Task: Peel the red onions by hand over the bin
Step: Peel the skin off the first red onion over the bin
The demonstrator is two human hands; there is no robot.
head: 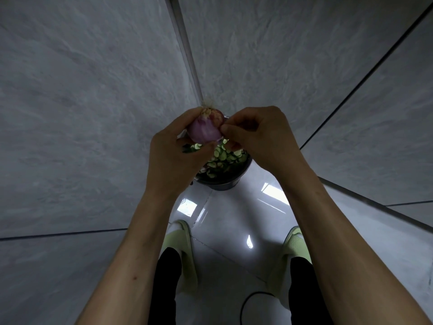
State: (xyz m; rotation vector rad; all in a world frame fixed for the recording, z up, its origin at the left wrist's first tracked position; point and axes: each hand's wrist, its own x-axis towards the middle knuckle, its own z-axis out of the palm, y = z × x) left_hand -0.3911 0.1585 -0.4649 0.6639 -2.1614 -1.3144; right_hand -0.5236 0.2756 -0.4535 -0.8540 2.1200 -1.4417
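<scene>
I hold a red onion above a dark round bin that stands on the floor in a wall corner. My left hand cups the onion from below and the left, root tuft pointing up and away. My right hand pinches the onion's right side with thumb and fingertips, on its skin. The onion's surface looks pale purple with patches of darker skin near the root. Inside the bin lie many green and white cucumber slices.
Grey marbled wall tiles close in on the left and right, meeting in a corner behind the bin. Below is glossy white floor tile with my two feet in pale green slippers. A thin dark cable loops on the floor near my right leg.
</scene>
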